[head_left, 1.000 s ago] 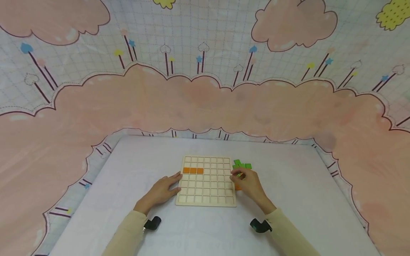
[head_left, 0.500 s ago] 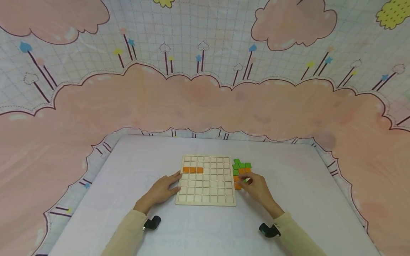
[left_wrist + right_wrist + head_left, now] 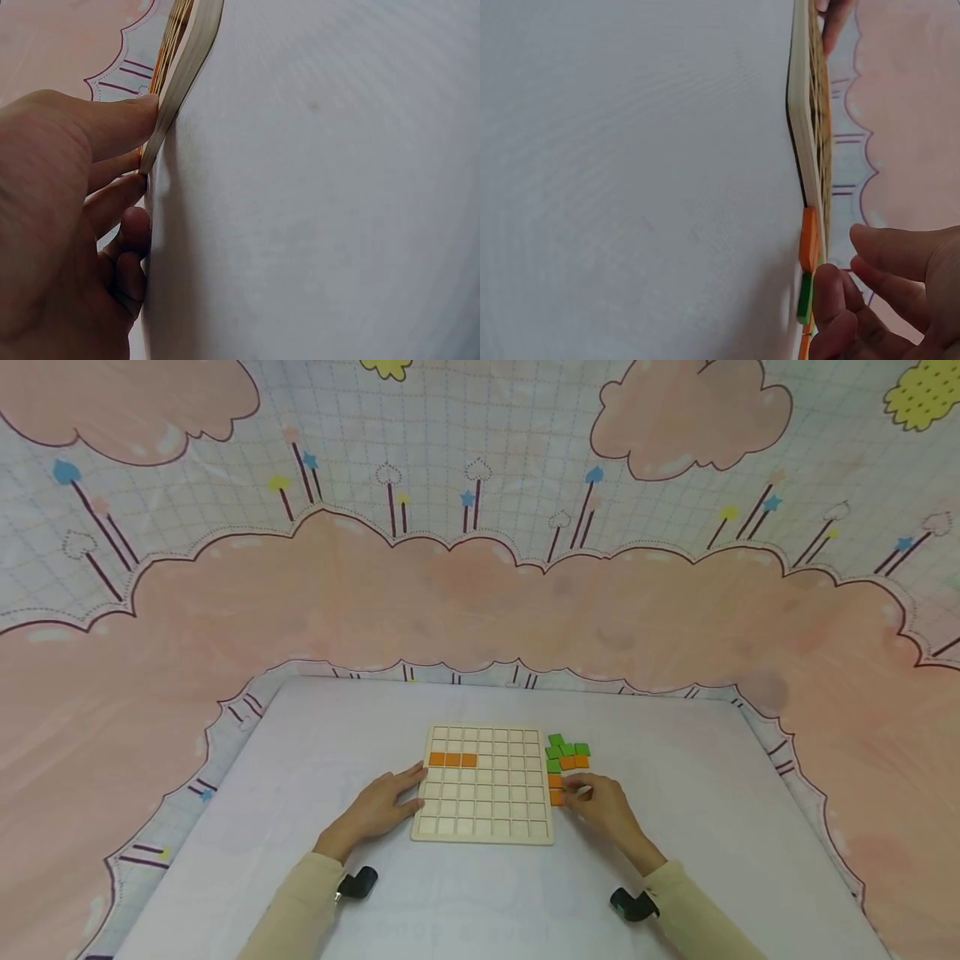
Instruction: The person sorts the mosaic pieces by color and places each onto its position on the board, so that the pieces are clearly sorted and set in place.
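A square wooden grid board (image 3: pixel 483 810) lies on the table, with three orange tiles (image 3: pixel 452 760) side by side in one row at its left. My left hand (image 3: pixel 378 802) rests its thumb and extended fingertips on the board's left edge; the left wrist view shows the thumb (image 3: pixel 127 124) against the wooden rim. Just right of the board, my right hand (image 3: pixel 600 802) hovers by a loose orange tile (image 3: pixel 556 797), fingertips right at it. In the right wrist view, thumb and index finger stand apart with nothing visible between them, near a green tile (image 3: pixel 805 298) on the table.
Several green tiles (image 3: pixel 567 749) and a few more orange tiles (image 3: pixel 574 762) lie loose along the board's upper right side. A white cloth (image 3: pixel 300 735) covers the table. Behind it hangs a patterned curtain (image 3: pixel 480 602).
My right hand has moved from the board's right edge rightward, then slightly down to the loose tiles, bringing more orange ones into view. The left hand has stayed in place.
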The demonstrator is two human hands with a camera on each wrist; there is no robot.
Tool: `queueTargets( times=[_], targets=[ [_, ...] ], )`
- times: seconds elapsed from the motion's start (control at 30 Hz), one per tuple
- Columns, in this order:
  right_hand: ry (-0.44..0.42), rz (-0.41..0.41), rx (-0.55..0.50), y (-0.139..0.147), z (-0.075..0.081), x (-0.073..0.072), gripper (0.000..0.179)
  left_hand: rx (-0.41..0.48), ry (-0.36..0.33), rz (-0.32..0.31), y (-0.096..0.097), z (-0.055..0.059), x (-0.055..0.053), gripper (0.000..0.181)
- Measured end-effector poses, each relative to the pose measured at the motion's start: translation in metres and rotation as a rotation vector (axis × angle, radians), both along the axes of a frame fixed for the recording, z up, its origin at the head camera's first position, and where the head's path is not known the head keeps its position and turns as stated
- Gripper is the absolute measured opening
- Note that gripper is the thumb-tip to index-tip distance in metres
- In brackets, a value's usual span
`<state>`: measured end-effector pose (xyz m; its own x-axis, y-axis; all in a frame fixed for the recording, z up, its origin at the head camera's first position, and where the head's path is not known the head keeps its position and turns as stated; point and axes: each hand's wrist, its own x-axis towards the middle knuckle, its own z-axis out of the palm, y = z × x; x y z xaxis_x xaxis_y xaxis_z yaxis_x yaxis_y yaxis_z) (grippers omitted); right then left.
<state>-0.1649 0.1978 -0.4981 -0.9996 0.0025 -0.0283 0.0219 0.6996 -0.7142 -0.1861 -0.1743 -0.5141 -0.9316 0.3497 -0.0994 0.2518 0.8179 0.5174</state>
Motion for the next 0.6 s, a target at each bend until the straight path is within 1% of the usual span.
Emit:
queueTargets(
  times=[0.27, 0.4, 0.6],
  targets=[
    [-0.024, -0.011, 0.058, 0.001, -0.010, -0.004, 0.025, -0.009, 0.005, 0.002, 0.000, -0.003, -0.001, 0.059],
    [-0.031, -0.010, 0.061, 0.000, -0.011, -0.005, 0.023, -0.001, 0.008, 0.003, 0.000, -0.004, -0.001, 0.059],
    [-0.012, 0.007, 0.075, 0.000, -0.012, -0.008, 0.020, 0.002, 0.007, 0.003, -0.001, -0.004, -0.002, 0.059]
  ],
)
